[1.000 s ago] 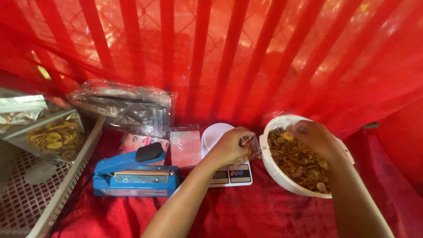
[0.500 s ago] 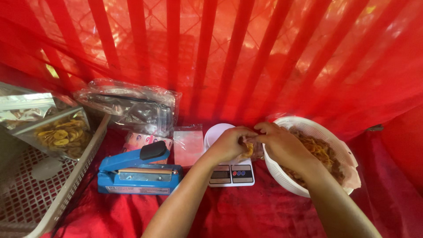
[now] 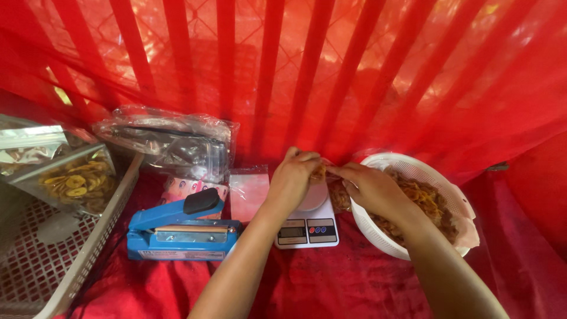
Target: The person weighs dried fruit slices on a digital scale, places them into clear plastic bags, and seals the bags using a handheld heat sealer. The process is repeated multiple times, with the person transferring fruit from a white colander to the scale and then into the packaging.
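- Far left: white basket (image 3: 88,260) with lattice floor; sealed clear bags of yellow chips (image 3: 77,183) stand in it.
- Behind, against the red curtain (image 3: 378,77): a heap of clear plastic bags (image 3: 171,139).
- Blue heat sealer (image 3: 180,230) lies on the red cloth (image 3: 331,283), black knob up, just right of the basket.
- An empty clear pouch (image 3: 248,192) lies flat between sealer and scale.
- Small white scale (image 3: 307,227), display and buttons facing the camera; a white dish sits on it, mostly hidden by the hands.
- Left hand (image 3: 292,177) is over the scale's dish, fingers curled, grip pinched on the mouth of a small bag (image 3: 322,171) with chips inside.
- The small bag is held above the scale, between the two hands, partly hidden; how full it is cannot be told.
- Right hand (image 3: 372,189) meets the left at the bag's mouth, fingertips pinched together there; whether they clamp the bag's edge or chips cannot be told.
- Another clear bag with chips (image 3: 339,195) lies just beside the scale, touching the bowl.
- Right: white colander bowl (image 3: 413,162) of fried chips (image 3: 428,201), the right forearm crossing its near rim.
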